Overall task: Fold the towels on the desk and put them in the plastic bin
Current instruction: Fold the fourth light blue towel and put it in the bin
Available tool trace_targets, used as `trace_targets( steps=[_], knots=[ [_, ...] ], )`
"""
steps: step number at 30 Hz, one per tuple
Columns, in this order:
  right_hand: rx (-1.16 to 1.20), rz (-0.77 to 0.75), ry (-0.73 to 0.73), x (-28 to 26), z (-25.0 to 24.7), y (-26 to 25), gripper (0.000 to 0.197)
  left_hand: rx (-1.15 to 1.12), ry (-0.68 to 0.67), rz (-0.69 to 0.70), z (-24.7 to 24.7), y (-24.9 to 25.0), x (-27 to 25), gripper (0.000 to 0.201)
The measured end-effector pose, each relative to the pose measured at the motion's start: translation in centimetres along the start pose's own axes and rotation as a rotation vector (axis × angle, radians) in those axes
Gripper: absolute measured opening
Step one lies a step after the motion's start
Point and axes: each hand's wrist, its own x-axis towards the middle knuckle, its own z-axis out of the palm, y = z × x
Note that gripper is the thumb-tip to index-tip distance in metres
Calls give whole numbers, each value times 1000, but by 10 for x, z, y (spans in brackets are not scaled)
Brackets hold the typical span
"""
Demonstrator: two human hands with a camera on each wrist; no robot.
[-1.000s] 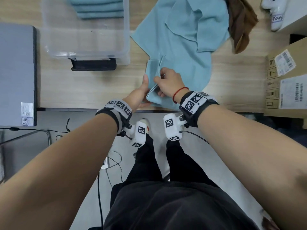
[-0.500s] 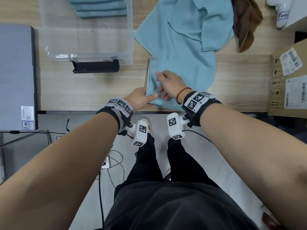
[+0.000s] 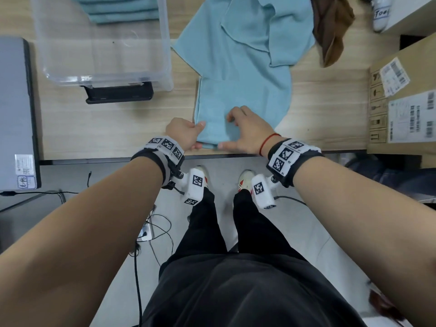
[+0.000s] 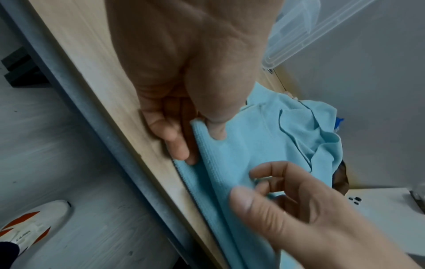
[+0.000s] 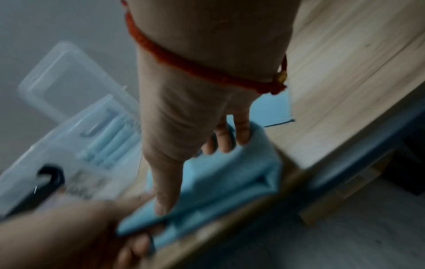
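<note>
Our left hand point(image 3: 186, 134) pinches the near left corner of the light blue towel point(image 3: 243, 100): the thumb point(image 4: 217, 131) presses on top of the cloth while the fingers point(image 4: 174, 143) curl beneath its edge, touching the wood. Our right hand point(image 3: 247, 131) sits on the same towel just beside it, thumb stretched along the near edge and the other fingers bent, their tips digging into the cloth; in the left wrist view they gather a small ridge of it. The right wrist view is blurred, yet it shows the fingertips point(image 5: 241, 134) resting on blue fabric.

The towel lies partly folded at the near edge of the desk point(image 3: 118, 119), a pale wood-grain top with a dark rim. Its far part spreads out loose and rumpled, and a brown cloth point(image 3: 330, 27) lies against its far right side. To the left stands the clear plastic bin point(image 3: 162, 55), with folded blue towels point(image 3: 122, 10) stacked at its far end. A black object point(image 3: 119, 94) sits against the bin's near wall. A grey laptop point(image 3: 14, 109) lies closed at the left edge, and cardboard boxes point(image 3: 401, 102) with shipping labels stand on the right.

Below the desk we see a pale grey floor point(image 3: 295, 232), loose cables point(image 3: 153, 232), and our white shoes point(image 3: 245, 180).
</note>
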Motion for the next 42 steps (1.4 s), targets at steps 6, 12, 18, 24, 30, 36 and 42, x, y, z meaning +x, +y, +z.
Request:
trace_targets(
  steps=[6, 12, 18, 24, 30, 36, 42],
  knots=[
    [-276, -92, 160, -29, 20, 17, 52, -9, 22, -6, 4, -2, 1, 52],
    [-157, -90, 331, -48, 32, 35, 30, 32, 22, -11, 6, -1, 3, 46],
    [-152, -28, 333, -52, 33, 42, 31, 69, 62, -10, 8, -3, 4, 46],
    [-241, -22, 288, -57, 30, 42, 47, 97, 83, -14, 11, -1, 1, 45],
    [-288, -21, 256, -62, 27, 43, 58, 151, 99, 36, 13, -4, -1, 42],
    [-323, -167, 226, -63, 33, 50, 56, 209, 93, 54, 13, -7, -1, 45],
    [-276, -131, 357, -57, 24, 46, 32, 371, 175, 53, 7, -4, -2, 52]
  ],
)
